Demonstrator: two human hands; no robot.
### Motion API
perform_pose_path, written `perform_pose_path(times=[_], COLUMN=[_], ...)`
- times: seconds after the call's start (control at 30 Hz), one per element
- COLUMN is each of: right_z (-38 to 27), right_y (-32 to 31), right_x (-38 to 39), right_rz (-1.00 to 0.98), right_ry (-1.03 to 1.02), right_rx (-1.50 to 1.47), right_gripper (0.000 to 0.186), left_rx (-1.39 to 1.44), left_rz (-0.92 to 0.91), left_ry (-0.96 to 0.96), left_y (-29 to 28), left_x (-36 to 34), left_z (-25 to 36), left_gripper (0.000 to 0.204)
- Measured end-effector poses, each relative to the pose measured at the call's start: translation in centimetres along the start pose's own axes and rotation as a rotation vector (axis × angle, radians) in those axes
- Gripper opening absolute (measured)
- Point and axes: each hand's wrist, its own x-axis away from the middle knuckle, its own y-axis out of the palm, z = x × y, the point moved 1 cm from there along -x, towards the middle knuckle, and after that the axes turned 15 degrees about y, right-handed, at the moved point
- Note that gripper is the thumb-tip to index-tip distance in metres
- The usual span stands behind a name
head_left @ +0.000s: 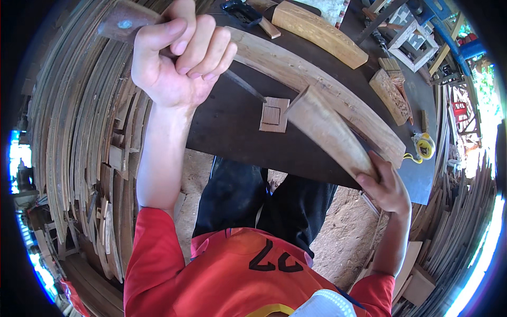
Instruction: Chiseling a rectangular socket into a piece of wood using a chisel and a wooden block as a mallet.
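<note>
My left hand (182,58) is closed around a chisel (244,84). Its thick brown handle end sticks out above the fist at the upper left. The thin dark blade slants down to the right, its tip meeting the upper left part of a small square piece of wood (273,116). A smaller square is outlined on that piece, which lies flat on the dark tabletop (237,142). In my right hand (388,185) is a thick, smooth wooden club (332,129), gripped at its near end. Its broad far end hangs just right of the small wood piece.
Behind the club, a long wooden beam (317,76) crosses the table. Farther back lie a shaped wood block (317,34) and a dark-handled saw (242,13). Wood offcuts (390,92) and a yellow tape measure (423,146) are at the right. Stacked boards (79,105) line the left.
</note>
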Motion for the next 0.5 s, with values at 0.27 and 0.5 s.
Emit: perform_pose_path(times=[0.27, 0.5], right_z=[1.1, 1.0], right_y=[0.2, 0.3], right_x=[-0.4, -0.5], right_rz=[-0.260, -0.254], right_ry=[0.230, 0.271], right_rx=[-0.578, -0.627], right_gripper=[0.065, 0.077], left_rx=[0.001, -0.171], left_rz=[-0.090, -0.028], left_ry=[-0.164, -0.220], left_y=[0.1, 2.4], left_x=[-0.1, -1.0], left_z=[-1.2, -0.9], left_gripper=[0.022, 0.026])
